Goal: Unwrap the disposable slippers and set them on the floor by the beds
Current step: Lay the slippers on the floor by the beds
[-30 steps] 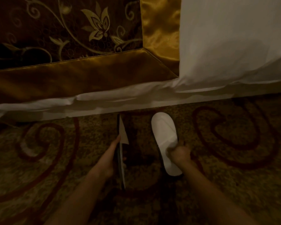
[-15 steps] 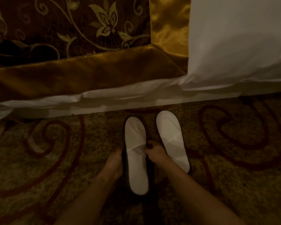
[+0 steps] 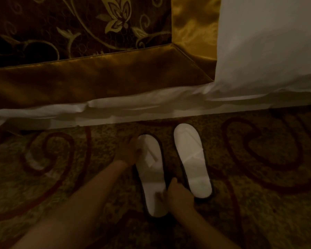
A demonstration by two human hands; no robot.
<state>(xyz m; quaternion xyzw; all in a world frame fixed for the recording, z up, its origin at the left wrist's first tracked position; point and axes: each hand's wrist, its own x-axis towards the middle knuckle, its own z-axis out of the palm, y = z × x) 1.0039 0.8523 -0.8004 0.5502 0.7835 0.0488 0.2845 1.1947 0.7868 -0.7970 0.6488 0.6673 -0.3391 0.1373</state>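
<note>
Two white disposable slippers lie flat on the carpet, toes toward the bed. The right slipper (image 3: 191, 159) lies alone, untouched. The left slipper (image 3: 153, 178) sits a little nearer to me. My left hand (image 3: 128, 151) grips its toe end at the left side, fingers around the folded upper. At the heel end, my right hand (image 3: 178, 194) presses on the slipper's right edge. No wrapper shows in view.
The bed edge (image 3: 115, 112) with white sheet runs across just beyond the slippers, under a gold and brown runner (image 3: 97, 76) and a white duvet (image 3: 267, 51). Patterned carpet (image 3: 258, 177) with red swirls spreads to both sides.
The left slipper went from held on edge to lying flat beside the right one. My left hand moved up to its toe, my right hand down to its heel.
</note>
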